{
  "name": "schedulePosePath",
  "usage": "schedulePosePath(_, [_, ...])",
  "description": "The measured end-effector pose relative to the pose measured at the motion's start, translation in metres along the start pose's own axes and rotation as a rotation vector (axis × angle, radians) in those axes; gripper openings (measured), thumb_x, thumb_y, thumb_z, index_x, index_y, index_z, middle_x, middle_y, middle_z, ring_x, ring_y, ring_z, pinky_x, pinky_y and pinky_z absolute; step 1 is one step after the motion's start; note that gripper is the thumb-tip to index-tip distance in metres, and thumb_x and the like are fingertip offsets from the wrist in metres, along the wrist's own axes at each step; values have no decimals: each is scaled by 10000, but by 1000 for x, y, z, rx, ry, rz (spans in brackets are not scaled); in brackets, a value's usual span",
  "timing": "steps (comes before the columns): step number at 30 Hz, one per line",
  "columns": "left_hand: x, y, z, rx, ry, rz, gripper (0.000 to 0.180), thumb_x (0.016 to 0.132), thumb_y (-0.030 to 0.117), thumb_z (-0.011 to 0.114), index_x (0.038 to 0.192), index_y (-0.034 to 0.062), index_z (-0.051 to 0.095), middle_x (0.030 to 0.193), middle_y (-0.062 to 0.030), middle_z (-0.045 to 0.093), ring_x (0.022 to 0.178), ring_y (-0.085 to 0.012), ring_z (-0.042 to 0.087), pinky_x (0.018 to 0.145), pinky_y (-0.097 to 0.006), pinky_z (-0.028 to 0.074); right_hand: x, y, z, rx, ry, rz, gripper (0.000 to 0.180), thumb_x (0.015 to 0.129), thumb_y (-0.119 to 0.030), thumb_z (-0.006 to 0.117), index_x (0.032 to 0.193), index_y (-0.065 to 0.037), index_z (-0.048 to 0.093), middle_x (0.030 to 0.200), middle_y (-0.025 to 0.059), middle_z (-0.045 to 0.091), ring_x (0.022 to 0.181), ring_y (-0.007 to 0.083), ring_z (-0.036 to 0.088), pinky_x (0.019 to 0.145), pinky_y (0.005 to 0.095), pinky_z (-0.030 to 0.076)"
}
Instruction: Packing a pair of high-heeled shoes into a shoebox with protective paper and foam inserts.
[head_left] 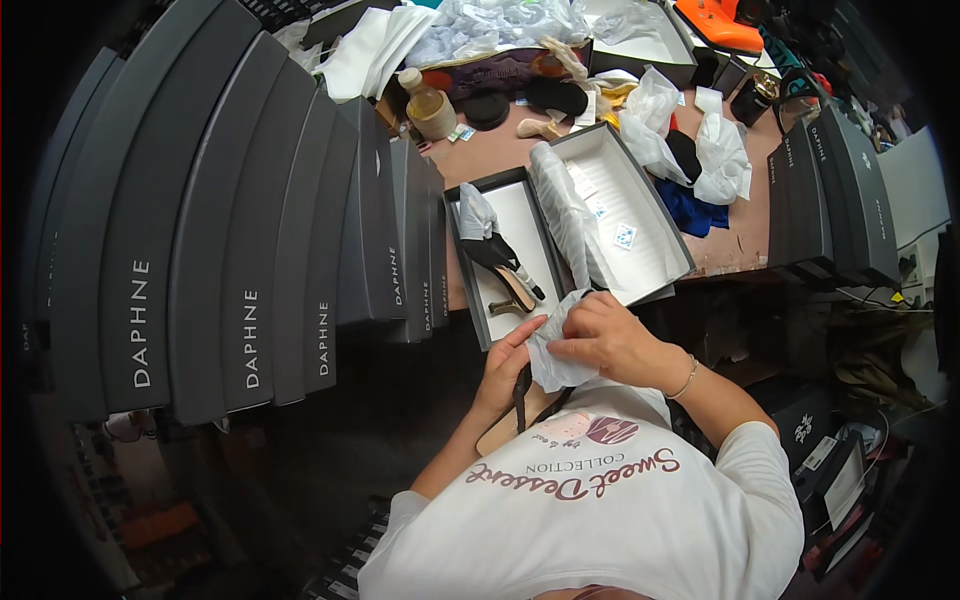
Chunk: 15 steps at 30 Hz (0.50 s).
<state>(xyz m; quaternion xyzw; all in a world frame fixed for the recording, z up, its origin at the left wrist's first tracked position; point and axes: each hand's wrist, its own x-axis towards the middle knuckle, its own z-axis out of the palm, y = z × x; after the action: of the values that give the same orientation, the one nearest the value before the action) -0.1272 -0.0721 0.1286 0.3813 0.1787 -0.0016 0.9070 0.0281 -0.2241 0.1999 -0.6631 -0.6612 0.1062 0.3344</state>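
White tissue paper [553, 355], thin and crumpled, sits bunched between both hands just above the person's chest, below the near edge of the worktop [740, 240]. The left hand [510, 362] curls around the paper's left side and a dark-strapped sandal [522, 400]; only a black strap and a tan strip of sole show beneath the paper, and the rest of the shoe is hidden by the hands and the shirt. The right hand [605, 335] pinches the paper's upper edge with bent fingers, a thin bracelet at its wrist.

Just beyond the hands, an open grey shoebox [463, 260] holds a second sandal [505, 265] with black straps, a tan insole and tissue stuffed in its toe. Touching it on the right lies a box lid [672, 240] lined with white, a long tissue sheet draped along its left side. Matte grey boxes [250, 230] stand in a row at left, their far ends bent and dim toward the picture's rim. Clutter at the worktop's back is hard to make out, apart from a capped plastic bottle [428, 105].
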Motion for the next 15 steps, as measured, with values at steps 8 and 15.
schedulePosePath(8, [-3, 10, 15, -238, 10, -52, 604, 893, 148, 544, 1414, -38, 303, 1273, -145, 534, 1109, -171, 559, 969, -298, 442, -9, -26, 26, -198, 39, 3, 287, 769, -321, 648, 908, -70, 656, 958, 65, 534, 1083, 260, 478, 998, 457, 329])
schedulePosePath(15, [1, 21, 0, 224, 104, 81, 547, 846, -33, 538, 1376, -27, 402, 1228, -96, 567, 1086, -135, 558, 942, -266, 439, -19, -6, 3, 76, 409, 194, 276, 757, -183, 725, 978, -42, 641, 1073, 129, 554, 1081, 310, 532, 967, 433, 402])
